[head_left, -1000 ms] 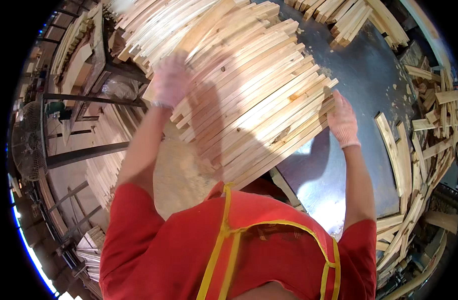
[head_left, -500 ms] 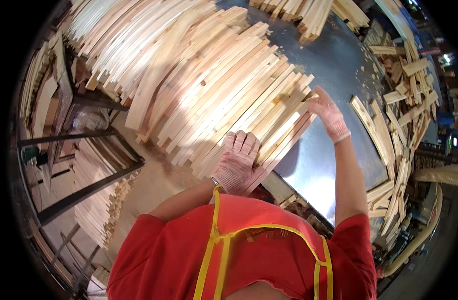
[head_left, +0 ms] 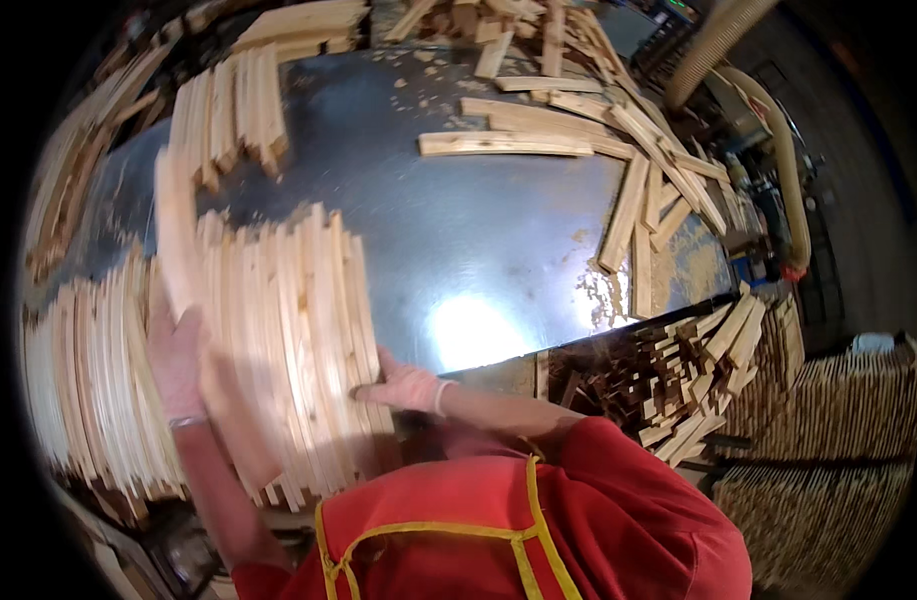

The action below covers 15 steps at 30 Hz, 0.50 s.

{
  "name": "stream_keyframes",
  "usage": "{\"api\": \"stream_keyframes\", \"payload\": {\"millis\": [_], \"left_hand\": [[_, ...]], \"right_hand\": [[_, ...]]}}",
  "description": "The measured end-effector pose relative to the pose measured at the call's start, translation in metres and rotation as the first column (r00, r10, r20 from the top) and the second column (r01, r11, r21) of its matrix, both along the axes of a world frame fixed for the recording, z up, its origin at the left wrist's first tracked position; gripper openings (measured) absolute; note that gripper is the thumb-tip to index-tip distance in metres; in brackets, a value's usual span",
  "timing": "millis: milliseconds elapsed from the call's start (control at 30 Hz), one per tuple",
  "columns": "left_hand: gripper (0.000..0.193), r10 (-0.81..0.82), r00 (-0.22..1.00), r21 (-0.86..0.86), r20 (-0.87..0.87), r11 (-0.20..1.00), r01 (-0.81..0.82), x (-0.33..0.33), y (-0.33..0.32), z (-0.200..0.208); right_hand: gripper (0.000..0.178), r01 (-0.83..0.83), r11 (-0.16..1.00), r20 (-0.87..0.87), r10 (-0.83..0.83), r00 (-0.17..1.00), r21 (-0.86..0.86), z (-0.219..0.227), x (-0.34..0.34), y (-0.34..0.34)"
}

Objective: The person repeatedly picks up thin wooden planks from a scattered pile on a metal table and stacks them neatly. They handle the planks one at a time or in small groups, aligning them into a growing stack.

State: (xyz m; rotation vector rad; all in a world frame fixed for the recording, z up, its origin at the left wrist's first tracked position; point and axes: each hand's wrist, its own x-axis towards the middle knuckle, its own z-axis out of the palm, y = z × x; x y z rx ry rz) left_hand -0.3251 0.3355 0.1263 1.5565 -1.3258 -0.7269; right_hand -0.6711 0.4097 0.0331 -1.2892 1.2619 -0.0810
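A long row of pale wooden strips (head_left: 308,290) lies side by side along the near left of the dark metal table. My left hand (head_left: 176,365), in a light knit glove and blurred by motion, is closed on a wider wooden board (head_left: 178,240). That board lies tilted across the top of the row. At the row's right end is my gloved right hand (head_left: 406,386). Its thumb rests over the outermost strips and its other fingers, partly hidden, lie against their side.
The metal table (head_left: 468,230) has sawdust on it. A bundle of strips (head_left: 228,110) sits at the far left, and loose offcuts (head_left: 638,150) are heaped at the far right. More offcuts (head_left: 708,370) lie below the right edge, beside stacked wood (head_left: 818,480). A ribbed hose (head_left: 713,50) stands behind.
My view has swung to the right. My left hand has moved from the near strips onto a wider board, which is now shifted. My right hand has come back along the row's right end.
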Motion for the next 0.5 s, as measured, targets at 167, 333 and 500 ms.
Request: {"api": "stream_keyframes", "payload": {"millis": [167, 333, 500], "left_hand": [[0.068, 0.133, 0.545, 0.264, 0.828, 0.765, -0.588, 0.089, 0.056, -0.045], [0.071, 0.208, 0.425, 0.033, 0.881, 0.87, -0.493, 0.024, 0.216, -0.139], [0.073, 0.766, 0.522, 0.146, 0.374, 0.508, -0.849, -0.054, 0.351, -0.173]], "right_hand": [[0.111, -0.112, 0.994, 0.043, 0.112, 0.993, 0.015, -0.048, -0.008, -0.007], [0.094, -0.018, 0.998, 0.233, 0.033, 0.972, -0.066, -0.083, -0.03, 0.007], [0.096, -0.028, 0.999, 0.145, 0.033, 0.989, -0.036, -0.08, -0.029, 0.002]]}}
